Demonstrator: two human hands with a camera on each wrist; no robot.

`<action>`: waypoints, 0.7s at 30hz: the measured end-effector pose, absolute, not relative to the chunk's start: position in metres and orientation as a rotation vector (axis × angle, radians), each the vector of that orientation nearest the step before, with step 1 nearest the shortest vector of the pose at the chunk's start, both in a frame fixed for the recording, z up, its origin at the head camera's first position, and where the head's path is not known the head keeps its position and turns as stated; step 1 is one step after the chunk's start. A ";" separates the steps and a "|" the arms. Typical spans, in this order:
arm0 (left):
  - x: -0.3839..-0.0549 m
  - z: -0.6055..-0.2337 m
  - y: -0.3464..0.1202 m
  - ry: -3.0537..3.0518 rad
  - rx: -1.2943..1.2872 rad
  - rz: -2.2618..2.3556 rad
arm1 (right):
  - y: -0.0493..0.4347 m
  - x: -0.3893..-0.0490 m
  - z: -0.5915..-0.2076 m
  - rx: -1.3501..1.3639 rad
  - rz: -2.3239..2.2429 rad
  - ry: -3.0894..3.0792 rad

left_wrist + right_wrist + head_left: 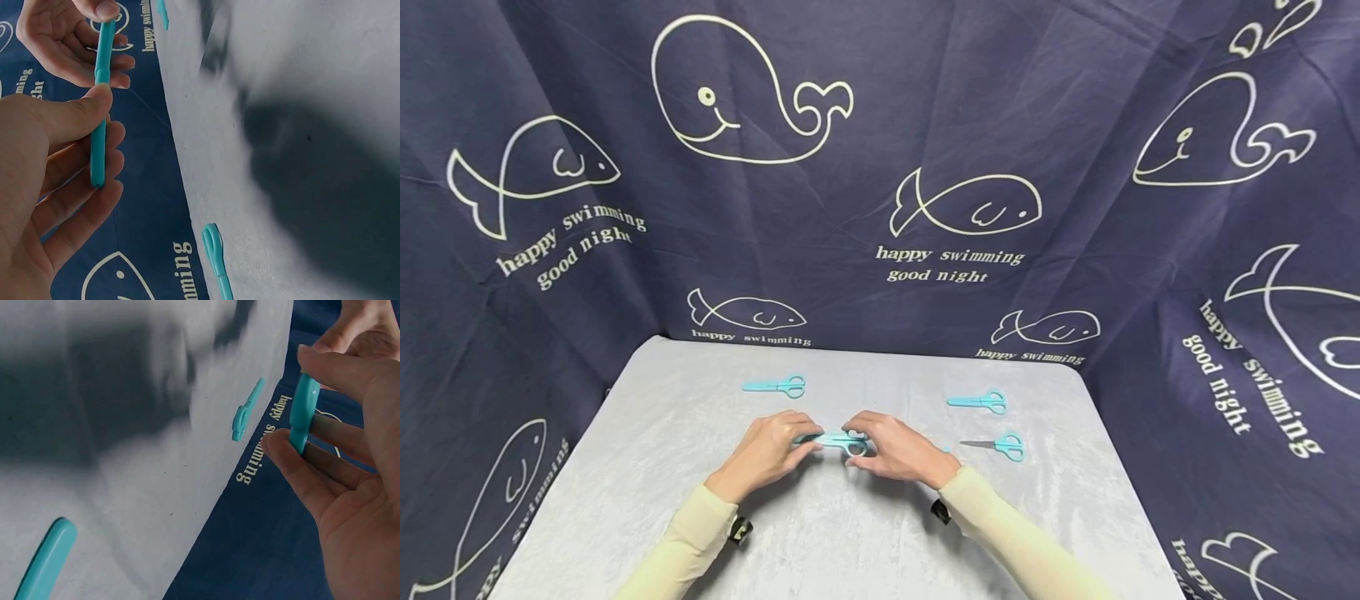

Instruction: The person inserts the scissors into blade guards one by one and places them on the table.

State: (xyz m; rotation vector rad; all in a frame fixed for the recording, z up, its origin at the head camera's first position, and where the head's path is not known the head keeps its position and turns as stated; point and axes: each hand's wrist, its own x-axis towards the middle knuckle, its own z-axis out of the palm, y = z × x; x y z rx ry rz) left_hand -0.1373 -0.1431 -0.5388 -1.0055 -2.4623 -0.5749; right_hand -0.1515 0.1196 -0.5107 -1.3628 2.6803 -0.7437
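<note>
Both hands hold one pair of turquoise scissors (853,447), its blades inside a matching turquoise sheath (99,147). My left hand (771,450) pinches the sheath end between thumb and fingers. At the handle end, my right hand (891,446) grips the finger loops, thumb on one side and fingertips on the other. The wrist views show the scissors edge-on, held above the table. Part of the handle is hidden by the right fingers.
On the grey table (820,550), sheathed scissors (778,386) lie at the back left and another sheathed pair (977,402) at the right. Scissors with bare blades (1000,446) lie nearer. A loose turquoise sheath (47,559) lies by the right wrist. A dark fish-print curtain (850,208) surrounds the table.
</note>
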 end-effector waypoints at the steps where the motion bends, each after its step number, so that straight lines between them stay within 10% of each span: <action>1: -0.137 -0.539 -0.144 -2.458 -1.003 -0.577 | 0.119 -0.152 -0.510 -1.358 -0.746 2.676; 21: -0.138 -0.533 -0.163 -2.503 -0.959 -0.550 | 0.102 -0.154 -0.510 -1.308 -0.724 2.734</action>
